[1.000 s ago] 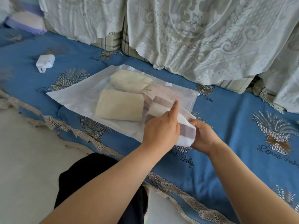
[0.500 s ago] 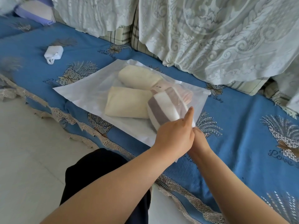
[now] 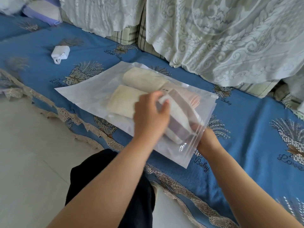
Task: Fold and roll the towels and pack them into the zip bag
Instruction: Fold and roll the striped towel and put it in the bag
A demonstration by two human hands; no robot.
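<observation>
My left hand (image 3: 150, 116) rests on top of the zip bag (image 3: 85, 94), palm down, with its fingers (image 3: 162, 111) curled loosely over the far end of the striped rolled towel (image 3: 179, 117) and pressing it through the clear plastic. My right hand (image 3: 204, 139) is at the bag's open mouth, at the near right edge; its fingers reach inside the opening against the near end of that towel, and the plastic blurs them, so I cannot tell whether they are spread or pinching.

The zip bag lies flat on the blue bedspread (image 3: 246, 132), its zip strip running along the right-hand edge. The striped towel, white with grey-brown bands, lies slanted inside the bag, just inside the mouth. Beyond it, deeper in the bag, two cream rolled towels lie side by side: the nearer cream towel (image 3: 121, 102) touches my left hand's far side, and the farther cream towel (image 3: 143, 79) sits just behind it. A pale pink towel (image 3: 194, 100) shows beside the striped one, toward the back edge.

A small white pouch (image 3: 60, 52) lies well apart on the bedspread to the far left. White lace fabric (image 3: 222, 38) hangs behind the bed. My dark trouser leg (image 3: 105, 181) is below, over the pale floor (image 3: 32, 162).
</observation>
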